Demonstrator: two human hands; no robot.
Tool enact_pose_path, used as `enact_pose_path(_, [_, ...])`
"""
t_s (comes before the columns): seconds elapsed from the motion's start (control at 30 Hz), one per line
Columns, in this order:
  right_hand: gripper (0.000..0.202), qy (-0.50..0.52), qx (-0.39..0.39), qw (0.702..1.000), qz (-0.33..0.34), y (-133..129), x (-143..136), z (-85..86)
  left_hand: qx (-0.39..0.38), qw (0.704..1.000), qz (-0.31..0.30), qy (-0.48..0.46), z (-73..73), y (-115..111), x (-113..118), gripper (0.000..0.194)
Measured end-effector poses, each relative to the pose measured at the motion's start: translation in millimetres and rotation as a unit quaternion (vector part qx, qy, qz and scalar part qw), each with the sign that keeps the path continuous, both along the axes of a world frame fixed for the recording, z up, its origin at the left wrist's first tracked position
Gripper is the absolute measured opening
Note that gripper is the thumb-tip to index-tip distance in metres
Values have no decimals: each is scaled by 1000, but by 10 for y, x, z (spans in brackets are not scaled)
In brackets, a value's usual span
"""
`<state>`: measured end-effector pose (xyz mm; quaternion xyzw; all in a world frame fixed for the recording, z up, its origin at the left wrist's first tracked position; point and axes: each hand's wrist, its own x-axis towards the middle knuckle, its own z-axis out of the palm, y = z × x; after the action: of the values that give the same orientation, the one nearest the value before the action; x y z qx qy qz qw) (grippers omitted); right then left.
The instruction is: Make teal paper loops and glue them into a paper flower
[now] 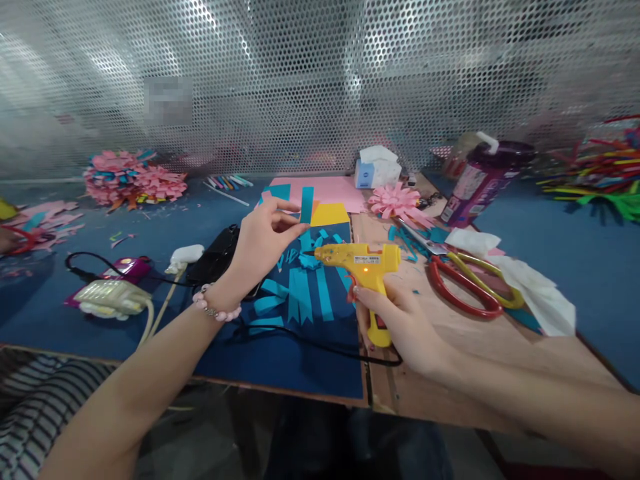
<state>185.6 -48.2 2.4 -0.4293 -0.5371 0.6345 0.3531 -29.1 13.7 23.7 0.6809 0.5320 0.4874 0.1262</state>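
My right hand (400, 320) grips a yellow hot glue gun (357, 257), its nozzle aimed left and its small orange light lit. A finger rests at the red trigger. My left hand (270, 233), wearing a beaded bracelet, pinches a blue paper strip (307, 203) that stands upright from the fingertips. Below the nozzle lie curled blue paper pieces, partly hidden by the gun. Several flat blue paper strips (300, 300) spread toward me. Behind them are a yellow paper piece (331, 214) and pink paper sheets (340, 190).
Red and yellow-handled scissors (465, 293), crumpled tissue (543, 293) and a purple tumbler (480, 183) stand or lie to the right. A pink paper flower (397, 200) is behind the gun. On the left are a power strip (113, 298), a white plug (185, 257) and a black cord (310, 341).
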Motion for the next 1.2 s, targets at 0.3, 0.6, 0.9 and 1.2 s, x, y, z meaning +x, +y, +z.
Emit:
enact_pose_path(0.3, [32, -12, -3, 1000, -4, 0, -3, -7, -3, 1000, 1, 5, 0, 1, -9, 22])
enact_pose_path(0.6, [31, -22, 7, 1000, -8, -8, -1, 10, -17, 1000, 1, 6, 6, 10, -25, 23])
enact_pose_path(0.9, [30, -17, -5, 1000, -23, -18, -3, 34, -15, 1000, 8, 11, 0, 37, -40, 23])
enact_pose_path(1.2, [28, -18, 4, 999, -33, 7, -12, 21, -24, 1000, 8, 1, 8, 24, -31, 22])
